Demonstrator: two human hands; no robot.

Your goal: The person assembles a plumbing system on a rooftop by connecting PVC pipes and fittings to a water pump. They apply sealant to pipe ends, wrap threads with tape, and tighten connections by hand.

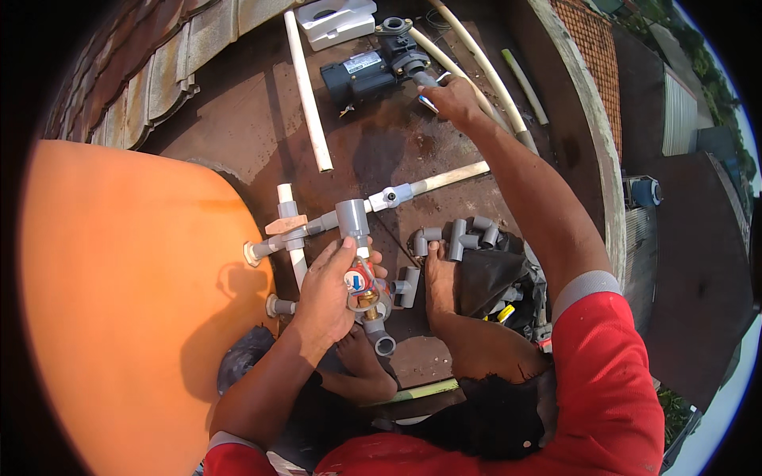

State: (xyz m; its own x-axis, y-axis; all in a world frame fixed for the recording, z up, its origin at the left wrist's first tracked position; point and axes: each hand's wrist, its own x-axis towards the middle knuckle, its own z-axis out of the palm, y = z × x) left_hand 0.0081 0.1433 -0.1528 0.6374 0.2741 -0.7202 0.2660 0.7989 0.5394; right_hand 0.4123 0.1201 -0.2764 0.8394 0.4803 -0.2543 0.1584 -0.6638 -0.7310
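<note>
My left hand (329, 289) is wrapped round a pipe assembly. It has a wide grey socket (352, 218) at its top, a red and white labelled body (359, 278) with a blue arrow, brass parts and a grey elbow (381, 341) at its lower end. Stretched far out, my right hand (456, 103) closes at the grey pipe fitting (425, 78) on the front of a black water pump (365, 75). A small white and blue piece (428, 104) shows beside its fingers; its kind is unclear.
At left stands a big orange tank (119, 301), its outlet joined to grey and white pipes with a ball valve (390, 197). Loose grey tees and elbows (460, 239) lie by my foot, near a black bag (492, 278). Long white pipes (308, 91) and a low wall (587, 119) flank the pump.
</note>
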